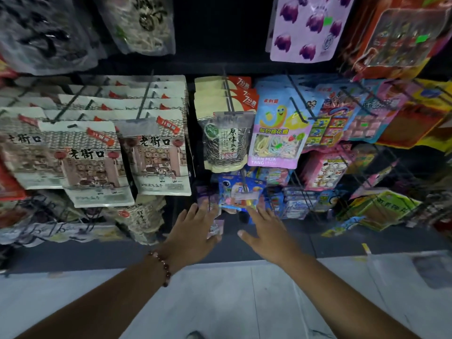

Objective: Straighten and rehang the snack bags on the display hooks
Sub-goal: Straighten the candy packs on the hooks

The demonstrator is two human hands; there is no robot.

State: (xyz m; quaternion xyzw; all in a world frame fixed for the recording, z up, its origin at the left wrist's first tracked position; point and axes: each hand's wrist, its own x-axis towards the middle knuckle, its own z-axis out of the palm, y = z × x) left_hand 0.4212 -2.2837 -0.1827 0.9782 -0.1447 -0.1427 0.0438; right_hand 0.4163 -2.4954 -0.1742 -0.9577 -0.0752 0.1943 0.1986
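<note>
Black display rack [215,67], hooks crowded with snack bags. Blue snack bag [241,192] hangs low at centre, below the sunflower-seed bag [226,143]. Left hand [195,231] and right hand [269,231] reach to its lower edge, fingers extended, gripping nothing. Bead bracelet [161,266] on left wrist.

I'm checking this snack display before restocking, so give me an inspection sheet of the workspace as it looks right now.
Surface: pale tiled floor below a dark display wall.
Job's things: blue snack bag hangs low on a hook, tilted; sunflower seed bag and marshmallow bag hang above it.
Clutter: loose bags heaped at lower right.
Grippers: left hand and right hand reach with straight fingers toward the blue bag; contact unclear.
Cables: nothing seen.
Surroundings: rows of beige bags at left; beaded bracelet on left wrist.
</note>
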